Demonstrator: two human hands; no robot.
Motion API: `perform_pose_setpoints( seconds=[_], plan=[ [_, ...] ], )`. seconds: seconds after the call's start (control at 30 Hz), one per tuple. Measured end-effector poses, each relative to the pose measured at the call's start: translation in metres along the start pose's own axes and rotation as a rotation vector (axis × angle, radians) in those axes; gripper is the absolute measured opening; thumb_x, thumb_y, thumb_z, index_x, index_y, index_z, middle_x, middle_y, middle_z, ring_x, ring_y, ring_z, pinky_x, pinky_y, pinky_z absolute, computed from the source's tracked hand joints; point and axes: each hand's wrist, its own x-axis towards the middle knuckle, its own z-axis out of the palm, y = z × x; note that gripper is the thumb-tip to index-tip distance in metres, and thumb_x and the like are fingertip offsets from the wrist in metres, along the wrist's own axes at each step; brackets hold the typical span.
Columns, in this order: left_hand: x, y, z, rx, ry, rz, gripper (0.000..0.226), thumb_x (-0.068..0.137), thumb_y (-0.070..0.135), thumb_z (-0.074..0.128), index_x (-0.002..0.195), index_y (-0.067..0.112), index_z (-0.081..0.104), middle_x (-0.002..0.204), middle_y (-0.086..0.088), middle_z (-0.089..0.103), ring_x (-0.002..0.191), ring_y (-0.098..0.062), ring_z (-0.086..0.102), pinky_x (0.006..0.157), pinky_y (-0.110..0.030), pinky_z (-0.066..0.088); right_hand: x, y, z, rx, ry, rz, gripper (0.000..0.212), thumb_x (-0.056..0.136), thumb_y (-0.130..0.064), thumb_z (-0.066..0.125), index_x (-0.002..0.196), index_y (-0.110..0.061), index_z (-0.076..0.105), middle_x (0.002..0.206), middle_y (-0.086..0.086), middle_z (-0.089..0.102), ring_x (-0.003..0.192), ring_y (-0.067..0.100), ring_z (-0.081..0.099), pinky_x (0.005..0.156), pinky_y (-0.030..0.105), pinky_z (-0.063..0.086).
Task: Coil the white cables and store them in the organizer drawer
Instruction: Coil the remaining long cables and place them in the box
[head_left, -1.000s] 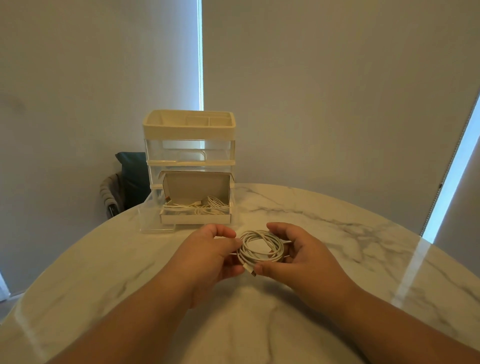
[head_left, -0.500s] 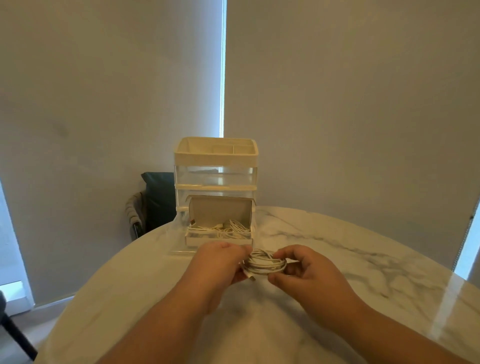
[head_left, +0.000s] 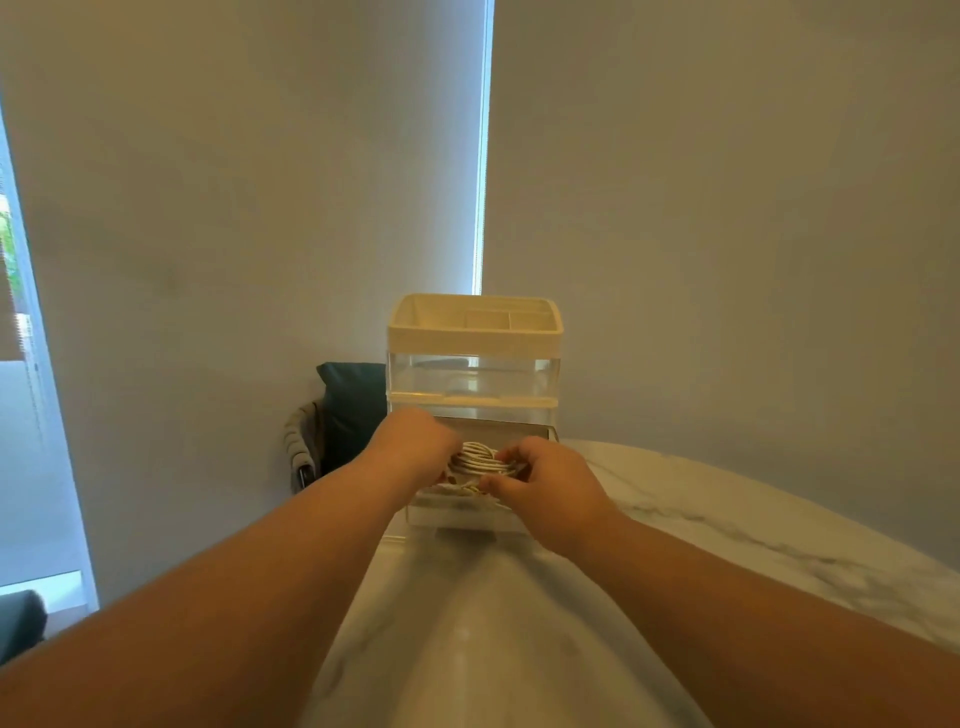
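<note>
A coiled white cable (head_left: 479, 459) hangs between my two hands, just over the pulled-out bottom drawer (head_left: 457, 515) of the cream and clear organizer (head_left: 474, 332). My left hand (head_left: 415, 446) grips the coil's left side. On the coil's right side my right hand (head_left: 545, 480) pinches it with thumb and fingers. More white cable lies in the drawer under the coil, mostly hidden by my hands.
The organizer stands at the far edge of a round marble table (head_left: 727, 525). Behind it to the left is a dark chair (head_left: 345, 410) with a grey cloth over it. Grey blinds fill the background.
Both hands have carried the coiled cable away from me, from the table's middle to just above the open drawer. The view has tilted upward.
</note>
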Motion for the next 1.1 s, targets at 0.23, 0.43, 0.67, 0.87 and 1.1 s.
perform_pose_setpoints(
  seconds=[0.23, 0.43, 0.67, 0.87, 1.1],
  plan=[
    [0.052, -0.017, 0.022, 0.094, 0.068, 0.048, 0.014, 0.096, 0.022, 0.055, 0.091, 0.012, 0.063, 0.080, -0.005, 0.059, 0.073, -0.016, 0.058, 0.062, -0.023, 0.044, 0.037, 0.012, 0.020, -0.252, -0.112, 0.019, 0.027, 0.094, -0.046, 0.060, 0.113, -0.027, 0.063, 0.101, -0.004, 0.066, 0.095, 0.017, 0.059, 0.090, 0.035, 0.049],
    [0.069, -0.012, 0.039, 0.353, -0.005, 0.021, 0.025, 0.096, 0.018, 0.057, 0.119, 0.010, 0.058, 0.112, -0.012, 0.060, 0.103, -0.024, 0.060, 0.097, -0.037, 0.051, 0.051, 0.015, 0.020, -0.578, -0.154, 0.022, 0.030, 0.100, -0.050, 0.044, 0.109, -0.033, 0.067, 0.104, -0.003, 0.068, 0.105, 0.022, 0.054, 0.097, 0.043, 0.029],
    [0.078, -0.019, 0.051, 0.661, -0.110, -0.065, 0.047, 0.094, 0.023, 0.062, 0.138, 0.018, 0.044, 0.129, -0.007, 0.050, 0.122, -0.026, 0.046, 0.109, -0.041, 0.034, 0.059, 0.006, 0.025, -0.742, -0.295, 0.068, 0.031, 0.101, -0.045, 0.045, 0.121, -0.031, 0.063, 0.119, 0.001, 0.062, 0.120, 0.027, 0.047, 0.113, 0.053, 0.020],
    [0.074, -0.025, 0.053, 0.845, -0.061, -0.037, 0.037, 0.089, 0.028, 0.065, 0.123, 0.030, 0.053, 0.114, -0.002, 0.054, 0.113, -0.024, 0.044, 0.102, -0.046, 0.028, 0.055, 0.006, 0.023, -0.783, -0.374, 0.014, 0.037, 0.104, -0.041, 0.030, 0.117, -0.027, 0.062, 0.114, 0.002, 0.057, 0.116, 0.028, 0.043, 0.104, 0.054, 0.023],
    [0.055, -0.032, 0.048, 0.893, -0.094, 0.199, 0.024, 0.097, 0.025, 0.050, 0.117, 0.024, 0.063, 0.108, -0.003, 0.060, 0.103, -0.024, 0.053, 0.098, -0.044, 0.038, 0.047, 0.001, 0.023, -0.818, -0.520, -0.045, 0.042, 0.105, -0.036, 0.022, 0.139, -0.031, 0.046, 0.145, 0.002, 0.047, 0.128, 0.035, 0.033, 0.107, 0.055, 0.018]
  ],
)
